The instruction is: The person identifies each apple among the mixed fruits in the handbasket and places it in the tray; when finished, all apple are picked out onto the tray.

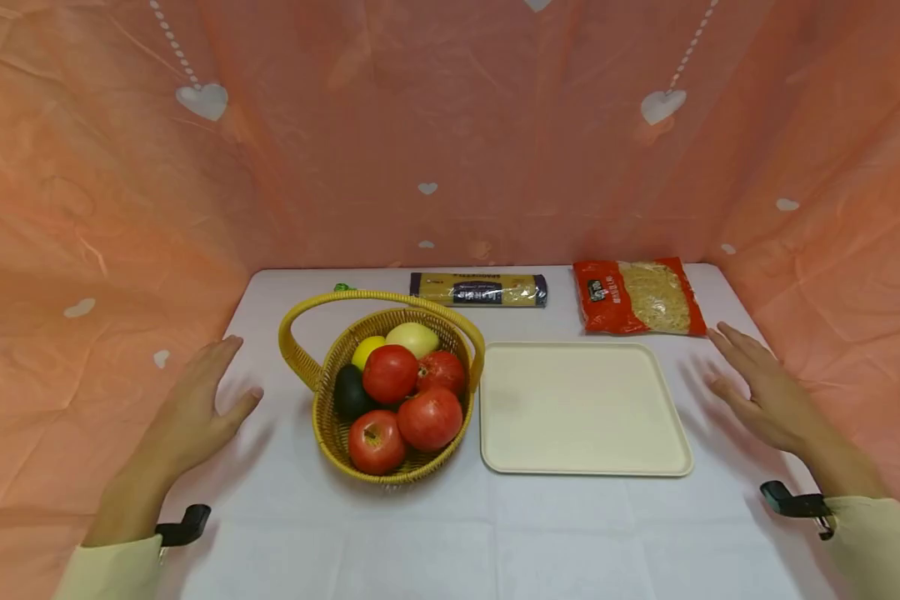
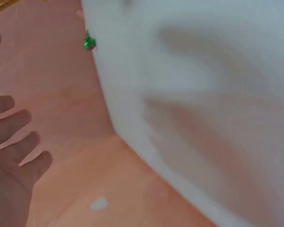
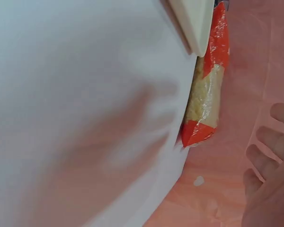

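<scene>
My left hand (image 1: 193,408) hovers over the left side of the table, fingers extended and thumb apart, holding nothing. To its right stands a yellow wicker basket (image 1: 300,367) with an arched handle. Inside lie a red apple (image 1: 376,442), pomegranates (image 1: 431,418), another round red fruit (image 1: 390,373), a dark green avocado (image 1: 352,392), a yellow fruit (image 1: 367,350) and a pale yellow oval fruit (image 1: 412,339). On the right, my right hand (image 1: 776,404) hangs with fingers extended and nothing in it. Between basket and hand lies a beige rectangular tray (image 1: 581,408), bare.
At the back lie a spaghetti pack (image 1: 480,289) and, farther right, a red bag of dried noodles (image 1: 640,297). A small shiny green thing (image 2: 89,43) sits by the table's back edge, mostly hidden by the basket handle in the head view. Pink cloth (image 1: 450,125) encloses the table.
</scene>
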Demonstrator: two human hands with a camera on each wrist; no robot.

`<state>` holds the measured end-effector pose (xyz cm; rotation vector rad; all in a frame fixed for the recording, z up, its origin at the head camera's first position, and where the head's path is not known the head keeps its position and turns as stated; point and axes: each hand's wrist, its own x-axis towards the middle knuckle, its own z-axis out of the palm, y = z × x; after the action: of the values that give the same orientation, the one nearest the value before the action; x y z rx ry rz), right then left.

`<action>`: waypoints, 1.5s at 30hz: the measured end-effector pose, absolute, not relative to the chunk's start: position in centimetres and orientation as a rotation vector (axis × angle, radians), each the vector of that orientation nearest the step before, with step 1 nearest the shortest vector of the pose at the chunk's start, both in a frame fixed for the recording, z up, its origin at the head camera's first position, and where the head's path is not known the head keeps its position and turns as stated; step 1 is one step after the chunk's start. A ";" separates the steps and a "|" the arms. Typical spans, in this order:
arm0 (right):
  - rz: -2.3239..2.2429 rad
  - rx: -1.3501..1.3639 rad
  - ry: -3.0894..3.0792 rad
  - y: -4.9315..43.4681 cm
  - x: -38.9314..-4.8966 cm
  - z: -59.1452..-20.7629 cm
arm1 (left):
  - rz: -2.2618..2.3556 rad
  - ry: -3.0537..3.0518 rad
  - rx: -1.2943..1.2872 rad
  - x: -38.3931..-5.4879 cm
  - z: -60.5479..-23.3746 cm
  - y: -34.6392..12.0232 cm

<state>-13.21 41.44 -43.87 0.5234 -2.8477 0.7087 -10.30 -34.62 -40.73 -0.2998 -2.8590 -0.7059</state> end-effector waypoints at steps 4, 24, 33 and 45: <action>0.706 0.533 -2.837 41.4 -12.7 -43.5 | -0.731 -2.811 -0.267 -8.7 -39.7 -34.9; 0.972 0.363 -2.849 39.0 -12.3 -45.5 | -1.627 -2.505 -0.786 -8.4 -39.2 -27.1; 1.079 0.281 -2.955 38.5 -13.3 -46.9 | -1.357 -2.597 -0.764 -11.5 -39.4 -23.1; 1.256 0.214 -3.016 38.0 -14.0 -47.8 | -0.634 -3.042 -0.855 -13.9 -37.8 -18.3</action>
<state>-14.03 38.04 -47.76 0.2139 -3.0156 1.2564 -13.95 -18.33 -37.77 -0.8547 -3.0424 -0.6336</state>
